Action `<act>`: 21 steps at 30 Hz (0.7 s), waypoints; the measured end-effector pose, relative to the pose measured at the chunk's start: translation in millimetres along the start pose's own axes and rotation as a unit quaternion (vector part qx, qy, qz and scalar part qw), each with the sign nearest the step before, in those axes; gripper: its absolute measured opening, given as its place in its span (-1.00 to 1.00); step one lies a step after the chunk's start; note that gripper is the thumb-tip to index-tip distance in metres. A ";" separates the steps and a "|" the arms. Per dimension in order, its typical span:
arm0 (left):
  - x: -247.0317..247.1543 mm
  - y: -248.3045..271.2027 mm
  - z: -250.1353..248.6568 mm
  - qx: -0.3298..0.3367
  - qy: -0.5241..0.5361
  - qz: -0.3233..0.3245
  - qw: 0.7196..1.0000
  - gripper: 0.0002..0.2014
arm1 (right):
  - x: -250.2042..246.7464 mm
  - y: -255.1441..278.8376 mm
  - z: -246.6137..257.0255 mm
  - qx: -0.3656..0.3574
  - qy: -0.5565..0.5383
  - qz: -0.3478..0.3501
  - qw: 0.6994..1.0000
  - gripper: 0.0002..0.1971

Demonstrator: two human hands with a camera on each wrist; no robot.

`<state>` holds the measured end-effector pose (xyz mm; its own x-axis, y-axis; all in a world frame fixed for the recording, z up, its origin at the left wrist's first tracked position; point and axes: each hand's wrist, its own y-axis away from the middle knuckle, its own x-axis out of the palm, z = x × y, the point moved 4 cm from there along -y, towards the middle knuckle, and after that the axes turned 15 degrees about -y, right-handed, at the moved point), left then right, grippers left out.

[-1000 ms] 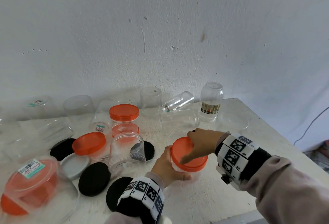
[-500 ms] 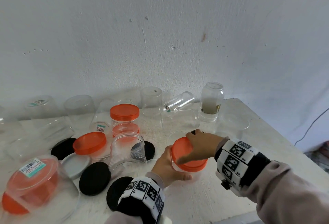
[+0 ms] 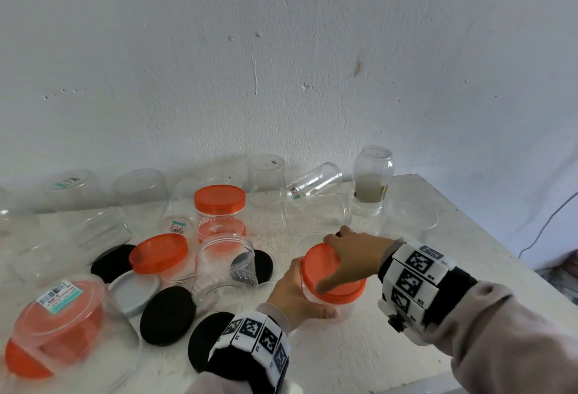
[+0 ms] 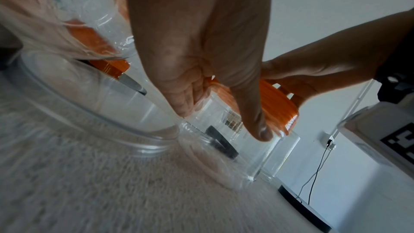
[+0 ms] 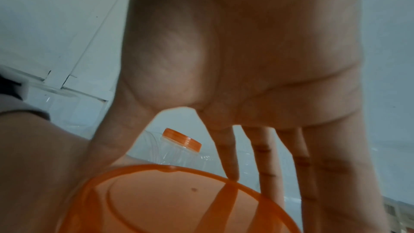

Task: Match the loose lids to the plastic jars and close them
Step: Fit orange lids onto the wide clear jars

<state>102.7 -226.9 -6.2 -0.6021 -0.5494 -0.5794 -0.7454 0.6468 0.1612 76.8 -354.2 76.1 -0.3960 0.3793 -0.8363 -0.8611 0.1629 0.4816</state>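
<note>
A small clear plastic jar (image 3: pixel 342 307) stands near the table's front edge with an orange lid (image 3: pixel 323 268) on its mouth. My left hand (image 3: pixel 297 293) grips the jar's side, thumb (image 4: pixel 253 121) on the near wall just under the lid (image 4: pixel 277 105). From above, my right hand (image 3: pixel 347 256) grips the lid, with the thumb on the near rim and the fingers (image 5: pixel 266 157) curled over the far rim (image 5: pixel 179 201). The jar's far side is hidden by both hands.
To the left are an open clear jar (image 3: pixel 226 265), a closed orange-lidded jar (image 3: pixel 219 206), several black lids (image 3: pixel 167 315), a pale lid (image 3: pixel 134 293) and a big tipped jar (image 3: pixel 56 324). Clear jars line the wall. The table edge (image 3: pixel 500 268) runs along the right.
Both hands stay on the same jar and lid, and the right hand has barely shifted on the lid. The label on the upturned jar at the back right now faces away to the right.
</note>
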 end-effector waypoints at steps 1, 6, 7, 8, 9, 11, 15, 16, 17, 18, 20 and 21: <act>-0.3 -0.2 -0.5 0.003 -0.005 0.000 1.000 0.02 | -0.2 0.7 0.1 -0.007 -0.001 0.011 1.000 0.14; -1.2 -0.7 -2.2 -0.002 -0.040 -0.002 0.999 0.03 | 0.7 2.3 2.2 -0.058 -0.018 0.056 0.997 0.09; -1.1 -1.0 -2.1 -0.002 -0.036 -0.001 0.999 0.02 | 1.0 1.6 1.7 -0.057 -0.016 0.050 0.997 0.07; -0.9 -0.9 -1.9 -0.001 -0.027 0.000 1.000 0.02 | 1.4 0.9 1.1 -0.053 -0.013 0.041 0.998 0.06; -0.8 -0.9 -1.6 0.000 -0.021 0.001 1.000 0.02 | 1.9 0.1 0.4 -0.045 -0.011 0.030 0.998 0.05; -0.8 -0.7 -0.7 -0.002 -0.017 0.001 1.000 0.02 | 3.6 -1.5 -1.1 -0.026 -0.008 0.013 1.000 0.07; -0.4 -0.6 0.0 -0.001 -0.008 0.001 1.000 0.02 | 3.6 -2.8 -3.8 -0.006 0.005 0.008 1.000 0.13; -0.4 -0.6 0.0 -0.001 -0.010 0.000 1.000 0.03 | 3.5 -2.2 -3.7 -0.012 0.005 0.015 1.000 0.15; -0.3 -0.9 -0.3 -0.001 -0.012 0.000 1.000 0.03 | 3.4 -1.6 -2.7 -0.024 0.000 0.025 0.999 0.15; -0.3 -1.1 -0.4 -0.002 -0.016 0.000 1.000 0.03 | 3.6 -0.8 -1.3 -0.041 -0.012 0.036 0.998 0.14; 0.0 -1.3 -0.7 -0.004 -0.025 0.003 1.000 0.04 | 4.5 -0.2 0.5 -0.071 -0.028 0.051 0.996 0.07; 0.1 -1.2 -1.0 -0.005 -0.027 0.004 1.000 0.04 | 5.1 -0.5 0.4 -0.078 -0.028 0.049 0.995 0.03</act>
<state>103.3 -228.3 -5.7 -0.5913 -0.5145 -0.6210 -0.7437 0.6457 0.1733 75.3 -352.0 71.7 -0.4661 0.4381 -0.7687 -0.8598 -0.0194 0.5103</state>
